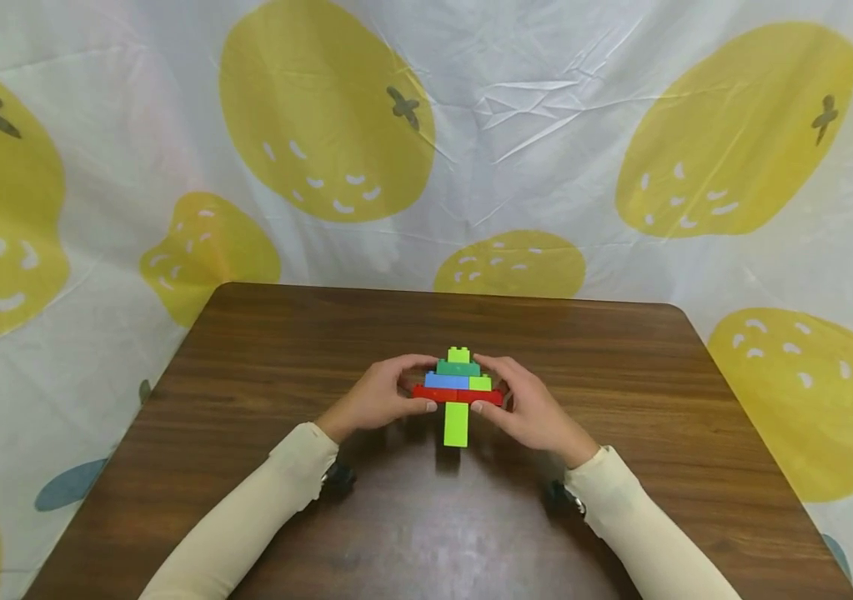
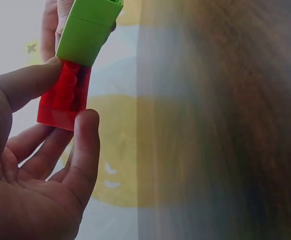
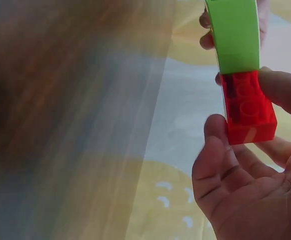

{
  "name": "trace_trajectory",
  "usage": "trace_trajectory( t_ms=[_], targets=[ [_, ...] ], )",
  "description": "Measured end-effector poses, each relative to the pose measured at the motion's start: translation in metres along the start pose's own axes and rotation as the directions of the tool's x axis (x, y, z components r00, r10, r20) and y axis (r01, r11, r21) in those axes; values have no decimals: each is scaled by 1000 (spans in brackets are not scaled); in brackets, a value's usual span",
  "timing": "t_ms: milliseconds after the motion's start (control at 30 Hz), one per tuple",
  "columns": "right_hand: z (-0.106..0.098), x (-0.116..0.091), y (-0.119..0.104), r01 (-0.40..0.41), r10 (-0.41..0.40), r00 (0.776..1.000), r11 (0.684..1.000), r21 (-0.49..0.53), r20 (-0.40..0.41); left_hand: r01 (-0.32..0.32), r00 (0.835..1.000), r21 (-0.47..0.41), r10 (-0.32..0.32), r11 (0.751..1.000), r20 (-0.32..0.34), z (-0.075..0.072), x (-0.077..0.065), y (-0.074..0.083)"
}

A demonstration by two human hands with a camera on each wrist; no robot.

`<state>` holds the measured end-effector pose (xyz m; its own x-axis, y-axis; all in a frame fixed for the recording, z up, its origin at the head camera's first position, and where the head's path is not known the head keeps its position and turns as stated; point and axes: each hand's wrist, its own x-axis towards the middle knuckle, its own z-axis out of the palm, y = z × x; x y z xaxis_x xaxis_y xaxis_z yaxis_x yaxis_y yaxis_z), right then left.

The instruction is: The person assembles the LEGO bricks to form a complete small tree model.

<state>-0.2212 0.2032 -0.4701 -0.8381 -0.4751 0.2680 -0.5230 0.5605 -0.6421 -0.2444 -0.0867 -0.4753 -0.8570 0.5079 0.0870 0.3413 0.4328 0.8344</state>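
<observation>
A tree-shaped build of toy building bricks is held upright between both hands above the table. It has a lime brick on top, a green row, a blue and lime row, a wide red row and a lime trunk. My left hand pinches the red row's left end between thumb and fingers. At the opposite end, my right hand grips the red brick the same way. In the left wrist view, the thumb presses the red brick near the lime trunk.
The dark wooden table has rounded far corners. Behind and beside it hangs a white curtain printed with yellow fruit. Dark wrist cameras sit under both cream sleeves.
</observation>
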Motion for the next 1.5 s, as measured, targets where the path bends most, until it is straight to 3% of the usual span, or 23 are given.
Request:
trace_trajectory(
  t_ms=[467,867,1167,1500],
  targets=[
    [0,24,20,14,-13,1000,998,-56,7,38,999,-58,-40,998,-30,0,28,-16],
    [6,44,42,-65,71,995,995,-77,74,85,996,8,-85,996,1,-5,54,-35],
    [5,59,50,-148,155,977,987,-59,146,111,994,28,-111,993,9,-7,63,-39],
    [8,66,54,-173,185,962,982,-77,199,170,985,30,-171,985,6,-6,68,-42]
  ],
)
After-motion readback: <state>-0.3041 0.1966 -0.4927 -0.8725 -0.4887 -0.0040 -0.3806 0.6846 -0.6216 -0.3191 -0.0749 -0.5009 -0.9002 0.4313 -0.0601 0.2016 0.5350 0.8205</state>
